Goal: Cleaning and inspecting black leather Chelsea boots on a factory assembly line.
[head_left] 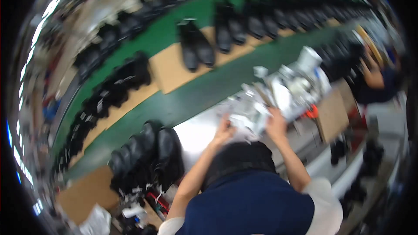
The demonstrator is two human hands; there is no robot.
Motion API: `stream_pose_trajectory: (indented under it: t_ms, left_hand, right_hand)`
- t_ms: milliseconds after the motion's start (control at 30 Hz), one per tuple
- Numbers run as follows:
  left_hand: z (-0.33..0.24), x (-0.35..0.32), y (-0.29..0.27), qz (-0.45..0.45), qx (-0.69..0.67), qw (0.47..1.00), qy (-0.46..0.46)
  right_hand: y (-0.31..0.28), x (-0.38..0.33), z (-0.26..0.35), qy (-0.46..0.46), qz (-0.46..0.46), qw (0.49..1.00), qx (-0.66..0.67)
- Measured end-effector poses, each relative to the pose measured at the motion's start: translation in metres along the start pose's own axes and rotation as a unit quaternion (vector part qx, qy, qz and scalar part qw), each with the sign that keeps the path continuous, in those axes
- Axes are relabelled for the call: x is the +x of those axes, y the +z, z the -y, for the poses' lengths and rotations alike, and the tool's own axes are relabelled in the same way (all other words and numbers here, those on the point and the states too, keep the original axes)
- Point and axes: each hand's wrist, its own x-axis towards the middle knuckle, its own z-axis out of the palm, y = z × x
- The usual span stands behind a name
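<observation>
In the head view, a long green conveyor belt point(209, 89) is seen running from the lower left to the upper right, bent by the lens. Flat tan cardboard sheets point(174, 67) are laid on it at intervals, and pairs of black shoes point(197, 45) are stood on them and in rows along the far edge. A cluster of black boots point(148, 156) is gathered at the near edge of the belt, to the left of the person. No label or sign can be read; the picture is blurred by motion.

On a pale metal bench top point(196, 132) before the person, a crumpled heap of silvery-white wrapping material point(257, 109) is spread, with a whitish cylindrical container point(308, 58) and other pale objects stood just behind it. A brown cardboard piece point(333, 113) is set to the right of the heap, and something small and red-orange point(311, 112) is lying just beside it.

Both bare forearms are extended forward from the lower edge. The left hand point(224, 131) is placed at the near left edge of the wrapping heap, its fingers stretched toward it; whether they are pinching it cannot be told. The right hand point(276, 124) is laid on the heap's near right side, fingers seemingly curled onto the material, though their grip is blurred. A dark rounded object point(237, 159) is held between the forearms, against the person's blue top.

At the far right, another person's arm point(372, 72) is seen.
</observation>
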Motion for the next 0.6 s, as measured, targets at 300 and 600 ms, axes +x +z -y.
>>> stream_pose_trajectory:
  t_ms: [300, 600]
  left_hand:
    - [0.025, 0.037, 0.038, 0.153, 0.051, 0.986, 0.044]
    - [0.017, 0.037, 0.017, 0.141, -0.034, 0.989, -0.012]
  right_hand:
    - [0.014, -0.051, -0.104, -0.117, 0.037, 0.973, -0.197]
    - [-0.042, -0.003, -0.090, -0.115, 0.108, 0.969, -0.190]
